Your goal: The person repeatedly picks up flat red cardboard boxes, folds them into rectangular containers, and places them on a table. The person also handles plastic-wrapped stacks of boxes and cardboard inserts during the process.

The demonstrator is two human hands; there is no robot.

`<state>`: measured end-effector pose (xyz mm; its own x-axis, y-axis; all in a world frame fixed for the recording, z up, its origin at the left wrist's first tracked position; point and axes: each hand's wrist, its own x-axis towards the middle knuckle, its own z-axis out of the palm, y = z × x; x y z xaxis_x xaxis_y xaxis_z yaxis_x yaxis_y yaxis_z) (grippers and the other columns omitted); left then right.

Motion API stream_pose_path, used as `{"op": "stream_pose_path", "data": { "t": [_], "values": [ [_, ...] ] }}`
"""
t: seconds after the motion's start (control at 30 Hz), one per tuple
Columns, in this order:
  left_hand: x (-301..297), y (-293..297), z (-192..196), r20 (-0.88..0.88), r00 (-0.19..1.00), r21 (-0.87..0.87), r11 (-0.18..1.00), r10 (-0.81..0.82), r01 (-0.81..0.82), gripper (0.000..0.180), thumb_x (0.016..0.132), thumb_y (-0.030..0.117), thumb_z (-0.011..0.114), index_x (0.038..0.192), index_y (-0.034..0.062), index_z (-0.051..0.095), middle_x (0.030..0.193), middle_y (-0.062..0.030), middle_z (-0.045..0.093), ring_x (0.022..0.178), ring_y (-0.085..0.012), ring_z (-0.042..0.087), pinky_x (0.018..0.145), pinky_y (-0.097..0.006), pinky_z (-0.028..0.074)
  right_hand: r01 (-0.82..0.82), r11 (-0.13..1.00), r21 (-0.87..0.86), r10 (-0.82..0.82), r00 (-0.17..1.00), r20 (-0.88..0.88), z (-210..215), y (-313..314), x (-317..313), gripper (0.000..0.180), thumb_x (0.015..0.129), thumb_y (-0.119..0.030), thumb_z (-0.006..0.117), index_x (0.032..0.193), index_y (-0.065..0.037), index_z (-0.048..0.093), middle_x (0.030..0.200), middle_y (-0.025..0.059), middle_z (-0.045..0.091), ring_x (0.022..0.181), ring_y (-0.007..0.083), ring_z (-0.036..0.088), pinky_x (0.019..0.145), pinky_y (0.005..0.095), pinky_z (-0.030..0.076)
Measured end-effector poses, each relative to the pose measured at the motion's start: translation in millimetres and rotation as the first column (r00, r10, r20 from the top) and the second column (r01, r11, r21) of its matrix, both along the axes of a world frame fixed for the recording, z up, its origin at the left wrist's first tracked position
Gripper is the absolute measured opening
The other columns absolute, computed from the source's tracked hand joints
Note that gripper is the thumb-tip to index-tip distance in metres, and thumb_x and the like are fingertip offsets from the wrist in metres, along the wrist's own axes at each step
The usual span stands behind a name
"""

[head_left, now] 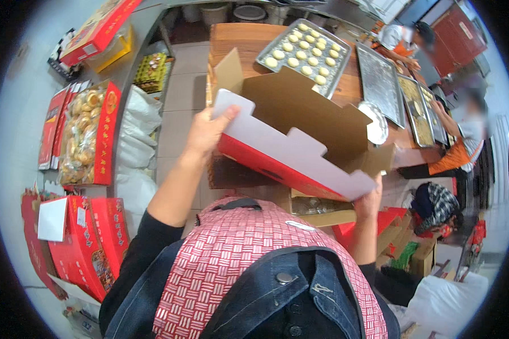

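- Far left, on the side table [119,70] near its inner edge: red box [106,135] holding bagged round pastries [85,130].
- Left hand [206,130]: grasping the carton's left end, thumb over the pale flap, remaining fingers behind the panel.
- Carton [283,152]: held between both hands, over the near edge of the wooden table [237,34], toward its near left corner. Red outside, brown and pale inside; top open, flaps raised, mouth tilted. Contact with the table: cannot tell.
- Handling (judged): looks like thin board, so light for its bulk; long walls fairly stiff along the folds, flaps soft and easily creased. Printed face possibly a little slippery. Best hold: the two end corners, where panels meet; a pinch on one flap alone would likely bend it.
- Beyond the carton, toward the table's far edge: metal tray [339,70] with pale dough rounds [301,55], spaced in rows.
- Right hand [369,200]: grasping the carton's right end at the near corner; exact finger placement partly hidden by the flap.
- Right part of the table: bare dark tray [379,82]; beyond it, a co-worker in an orange apron [452,158].
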<state>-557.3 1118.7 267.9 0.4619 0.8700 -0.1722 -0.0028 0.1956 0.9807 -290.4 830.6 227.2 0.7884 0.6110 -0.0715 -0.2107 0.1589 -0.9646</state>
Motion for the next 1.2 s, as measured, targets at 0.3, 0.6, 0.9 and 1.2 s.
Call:
{"op": "stream_pose_path", "data": {
  "t": [0.3,0.6,0.9,1.2],
  "values": [
    [-16.1,14.2,0.1,-0.157,0.981,0.024,0.993,-0.114,0.119,0.047,0.080,0.039,0.066,0.097,-0.0043,0.063,0.090,-0.0075,0.064,0.082,-0.0132,0.058,0.075,-0.028,0.046,0.139,0.977,-0.159,0.168,-0.050,0.985,124.2,111.9,-63.3,0.040,0.088,-0.028,0.052,0.114,0.001,0.048,0.110,0.0196,0.053,0.110,0.0314,0.047,0.094,0.0390,0.037],
    [8.2,-6.3,-34.0,-0.306,0.866,0.789,0.614,0.396,-0.002,0.050,0.070,0.024,0.073,0.111,0.0005,0.056,0.141,-0.0228,0.022,0.128,-0.0369,0.027,0.102,-0.040,0.027,0.051,0.475,-0.879,0.797,0.399,0.454,43.5,166.9,-51.8,0.062,0.088,-0.051,0.039,0.079,0.005,0.061,0.079,0.0277,0.060,0.080,0.0418,0.059,0.075,0.0478,0.045],
    [-6.6,30.7,-33.4,-0.196,0.965,0.614,0.745,-0.174,0.259,0.068,0.073,-0.006,0.054,0.135,0.0173,0.037,0.143,-0.0119,0.028,0.132,-0.0271,0.027,0.107,-0.031,0.022,-0.090,0.423,-0.902,0.852,0.378,0.362,23.6,173.2,-47.6,0.064,0.088,-0.051,0.038,0.081,0.008,0.063,0.081,0.0295,0.059,0.083,0.0424,0.058,0.077,0.0446,0.045],
    [0.5,21.8,0.8,-0.803,0.594,0.582,0.270,0.045,0.767,0.041,0.086,0.031,0.051,0.122,0.0134,0.053,0.135,-0.0066,0.042,0.120,-0.0331,0.039,0.102,-0.047,0.026,0.068,0.990,-0.119,0.124,-0.063,0.990,84.5,138.9,-41.6,0.023,0.087,-0.020,0.051,0.098,-0.001,0.055,0.101,0.0169,0.056,0.083,0.0282,0.059,0.072,0.0388,0.048]
  ]
}}
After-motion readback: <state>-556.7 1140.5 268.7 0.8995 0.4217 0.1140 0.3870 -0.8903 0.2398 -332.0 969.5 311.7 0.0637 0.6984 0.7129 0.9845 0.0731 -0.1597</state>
